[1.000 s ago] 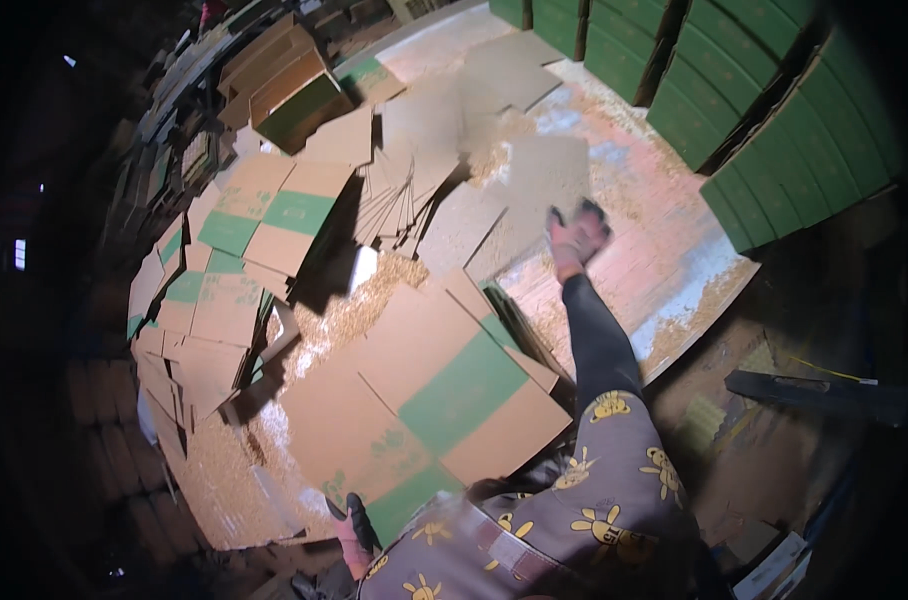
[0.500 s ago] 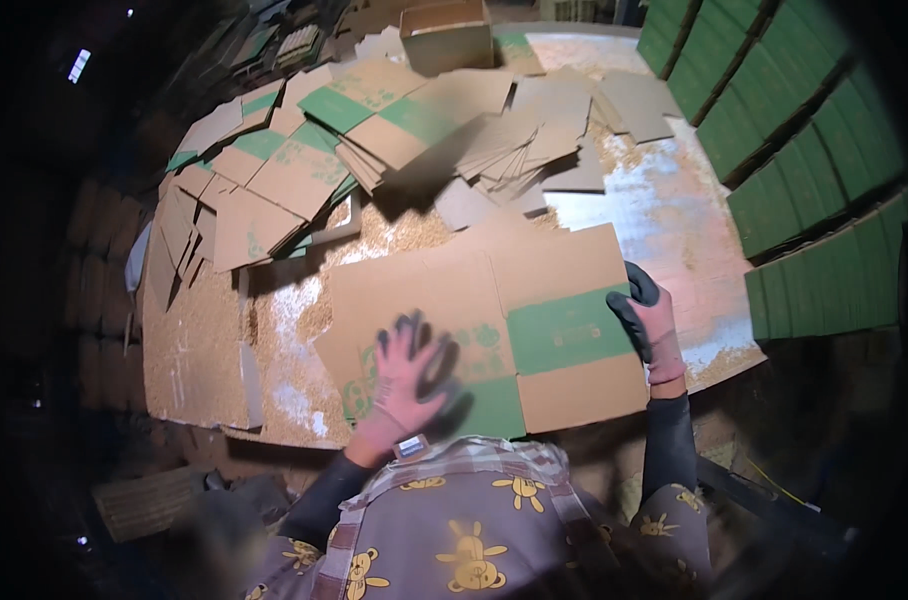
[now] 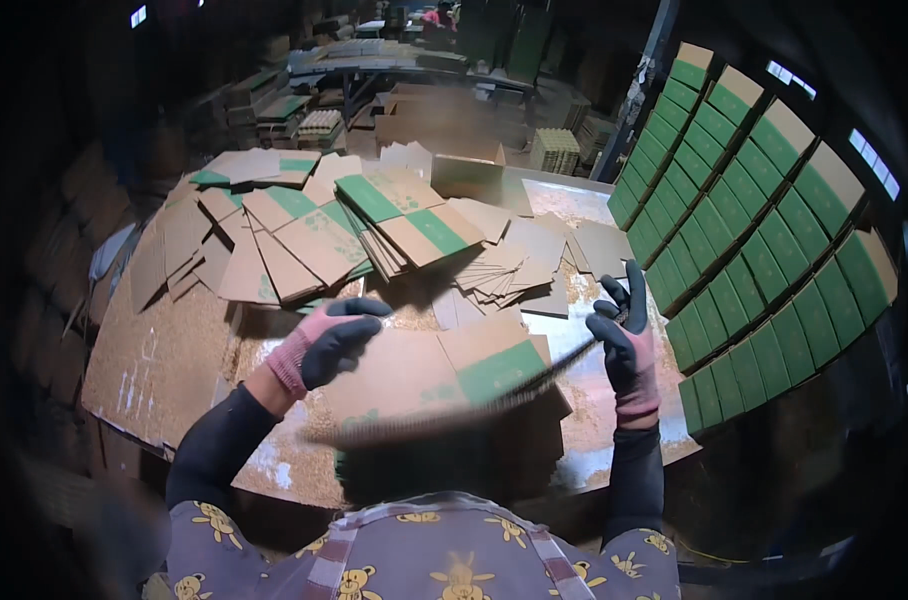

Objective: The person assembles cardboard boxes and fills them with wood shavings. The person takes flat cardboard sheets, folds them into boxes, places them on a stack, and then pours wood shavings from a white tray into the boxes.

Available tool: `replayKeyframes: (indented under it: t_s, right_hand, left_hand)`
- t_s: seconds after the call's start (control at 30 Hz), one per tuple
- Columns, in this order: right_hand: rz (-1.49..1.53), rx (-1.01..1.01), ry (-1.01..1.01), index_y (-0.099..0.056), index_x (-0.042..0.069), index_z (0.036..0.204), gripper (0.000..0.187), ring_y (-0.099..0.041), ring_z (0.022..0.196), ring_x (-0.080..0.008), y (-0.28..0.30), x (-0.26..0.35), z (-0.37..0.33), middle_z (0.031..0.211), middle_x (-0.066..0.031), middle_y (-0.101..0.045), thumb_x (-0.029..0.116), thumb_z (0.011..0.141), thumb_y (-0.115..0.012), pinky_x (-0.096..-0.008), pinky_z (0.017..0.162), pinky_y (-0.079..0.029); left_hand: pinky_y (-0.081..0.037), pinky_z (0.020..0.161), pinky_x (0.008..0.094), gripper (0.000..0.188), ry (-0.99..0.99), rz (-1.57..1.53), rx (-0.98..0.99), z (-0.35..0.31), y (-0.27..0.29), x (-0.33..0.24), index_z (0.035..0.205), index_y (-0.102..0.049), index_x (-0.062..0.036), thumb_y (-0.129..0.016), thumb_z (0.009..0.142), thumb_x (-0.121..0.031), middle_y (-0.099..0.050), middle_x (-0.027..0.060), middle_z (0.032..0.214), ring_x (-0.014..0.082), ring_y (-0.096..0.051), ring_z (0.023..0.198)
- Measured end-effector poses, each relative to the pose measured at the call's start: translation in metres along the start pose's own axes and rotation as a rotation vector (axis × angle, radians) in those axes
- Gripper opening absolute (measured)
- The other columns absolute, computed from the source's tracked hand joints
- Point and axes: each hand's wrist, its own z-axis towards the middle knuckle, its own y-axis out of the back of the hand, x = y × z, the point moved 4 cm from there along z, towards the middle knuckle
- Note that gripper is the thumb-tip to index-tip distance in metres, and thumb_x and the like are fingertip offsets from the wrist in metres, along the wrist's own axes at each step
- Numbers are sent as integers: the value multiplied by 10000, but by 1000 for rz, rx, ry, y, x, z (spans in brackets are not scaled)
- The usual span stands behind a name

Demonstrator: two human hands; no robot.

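Observation:
My right hand (image 3: 626, 340), in a pink and dark-grey glove, grips the right end of a flat cardboard sheet (image 3: 444, 420). That sheet stands tilted, almost edge-on, and is smeared by motion. To the left, my left hand (image 3: 339, 343), gloved alike, hangs in the air with its fingers loosely bent and apart, holding nothing. Behind the tilted sheet lies another flat cardboard piece (image 3: 394, 365) with a green band and green print. Its near part is hidden by the raised sheet.
Loose piles of flattened green-and-brown cartons (image 3: 304, 240) cover the far side of the table (image 3: 164, 370), which is strewn with brown crumbs. An open cardboard box (image 3: 469, 175) stands at the back. Tall stacks of green cartons (image 3: 764, 260) rise on the right.
The sheet that lay flat has been tipped up almost edge-on by my right hand. My left hand has lifted off it and moved up and left. The view has tilted upward.

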Motion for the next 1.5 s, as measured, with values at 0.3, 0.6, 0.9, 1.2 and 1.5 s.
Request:
replayKeyframes:
  t_s: [0.3,0.6,0.9,1.2,1.5]
  right_hand:
    - [2,166,102,-359,3,1452,672,-508,1181,-192,-28,-36,35,1342,-118,-499,116,861,-659,-306,999,-414]
    - [-728,267,545,-376,49,1441,774,-310,1367,-371,-117,-19,2,1452,-184,-359,221,761,-702,-478,1151,-196]
    - [-1217,297,837,-573,128,1206,602,-472,1132,-315,-124,-38,24,1149,-114,-513,232,640,-750,-550,1058,-310]
    - [-1217,245,720,-619,98,1127,431,-518,1137,-327,-111,-36,14,1167,-129,-566,193,717,-709,-470,1002,-393]
    - [-884,597,395,-370,-41,1397,1079,-204,1411,-477,-35,-54,-104,1494,-302,-282,474,574,-839,-581,1156,-118]
  left_hand:
    - [-470,717,230,593,104,238,142,1,-30,-14,1344,-535,-45,-693,838,-312,-634,-24,790,73,-572,726]
    - [-432,939,448,495,92,1284,261,18,-83,32,1264,-584,-130,-670,780,-191,-607,158,1152,347,-538,1099]
    - [-210,1159,481,805,62,1002,-365,-57,-40,34,1454,-378,-131,-743,752,-279,-206,268,1525,453,-195,1406]
    - [-308,1121,413,919,193,525,-274,-68,-41,36,1462,-304,1,-766,753,-357,-325,246,1488,339,-375,1355]
    - [-337,1104,346,452,-150,671,-667,-95,-43,160,1410,-396,38,-404,1027,-203,-476,145,1401,227,-450,1305]
